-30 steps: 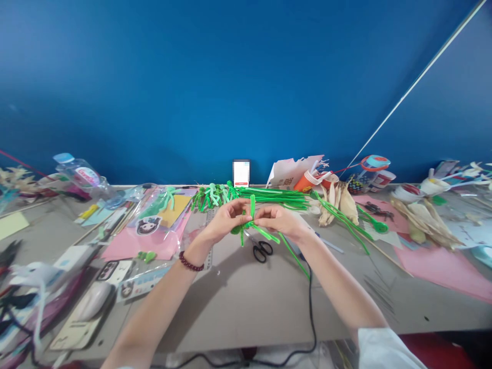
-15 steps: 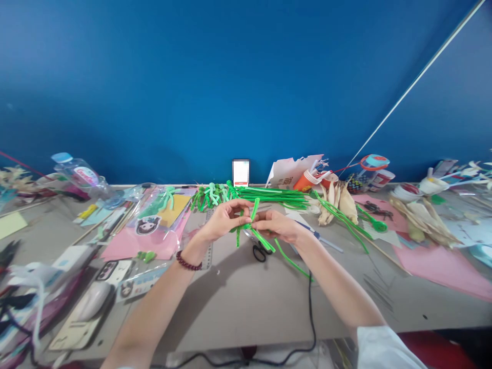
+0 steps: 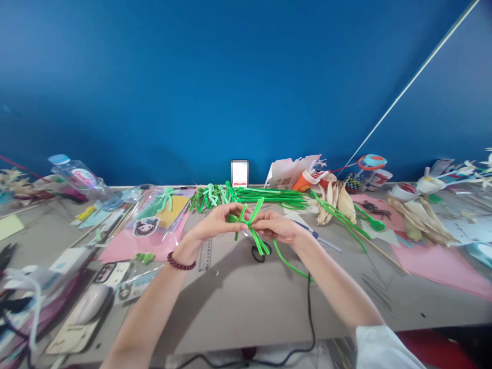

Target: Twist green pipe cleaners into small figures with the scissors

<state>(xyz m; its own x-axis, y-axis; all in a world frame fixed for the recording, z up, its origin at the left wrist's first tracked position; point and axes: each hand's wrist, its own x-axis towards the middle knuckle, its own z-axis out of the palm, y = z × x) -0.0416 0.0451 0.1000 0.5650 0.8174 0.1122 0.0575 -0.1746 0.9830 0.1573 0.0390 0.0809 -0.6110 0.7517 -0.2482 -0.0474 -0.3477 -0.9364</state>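
Bright green pipe cleaners [image 3: 258, 237], crossed and twisted together, are held up between my two hands above the table. My left hand [image 3: 225, 221] grips the left side of the piece, thumb against fingers, with short green ends sticking out above and below. From the right, my right hand [image 3: 277, 227] pinches it close to the crossing. A single long green stem [image 3: 286, 262] curves down to the right from below my right hand. Black-handled scissors [image 3: 258, 254] lie beneath the piece, partly covered by it. A clear ruler [image 3: 205, 254] rests by my left wrist.
Behind my hands lies a bundle of green pipe cleaners [image 3: 272, 196] beside several twisted green figures [image 3: 211, 197]. A phone [image 3: 240, 172] stands against the blue wall. Dried husks [image 3: 346, 202] and an orange cup [image 3: 303, 180] are right; a white mouse [image 3: 91, 303] and plastic bottle [image 3: 79, 174] are left.
My left hand has shifted slightly left and turned, showing more of the green piece's left end. The piece has tilted, its lower ends pointing more steeply down. Both hands keep their hold.
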